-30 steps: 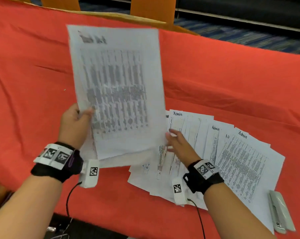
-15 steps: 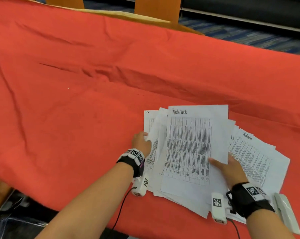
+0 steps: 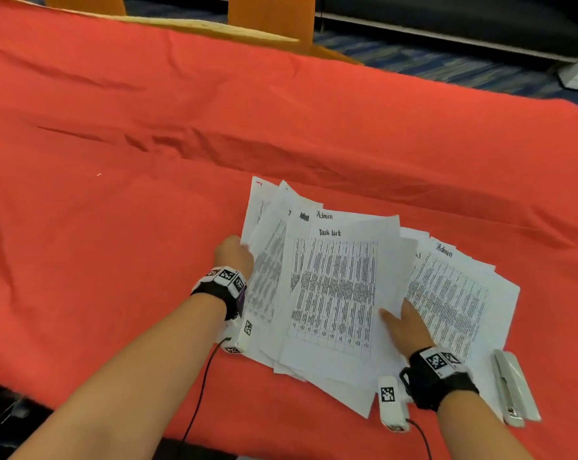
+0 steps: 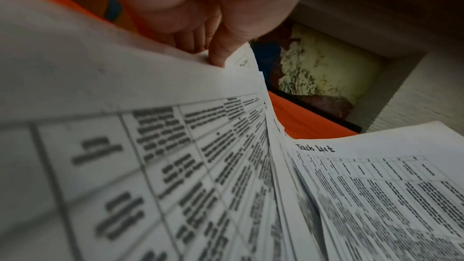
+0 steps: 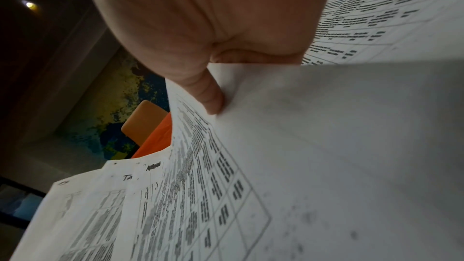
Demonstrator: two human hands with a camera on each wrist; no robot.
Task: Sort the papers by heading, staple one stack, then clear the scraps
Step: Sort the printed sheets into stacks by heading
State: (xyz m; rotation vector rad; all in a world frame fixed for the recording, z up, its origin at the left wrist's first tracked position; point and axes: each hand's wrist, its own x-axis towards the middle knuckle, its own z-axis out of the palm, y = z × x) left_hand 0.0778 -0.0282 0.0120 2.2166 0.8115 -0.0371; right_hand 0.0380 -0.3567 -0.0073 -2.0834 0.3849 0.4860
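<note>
A loose pile of printed papers [image 3: 453,293] lies fanned on the red tablecloth [image 3: 148,227]. On top sits a sheet headed "Task list" [image 3: 337,290]; sheets headed "Admin" show behind and to its right. My left hand [image 3: 236,255] grips the left edge of the pile, thumb pinching the lifted sheets [image 4: 175,136] in the left wrist view. My right hand [image 3: 403,323] pinches the right edge of the top sheet [image 5: 326,146], thumb on top and fingers beneath. A white stapler [image 3: 513,386] lies at the pile's right, beside my right wrist.
The red cloth covers the whole table, with wrinkles across the middle. Orange chair backs [image 3: 271,14] stand beyond the far edge. The near table edge runs just below my wrists.
A second ago my left hand held the "Task list" sheet up in the air. It came down onto the pile, and both hands now hold the pile's edges.
</note>
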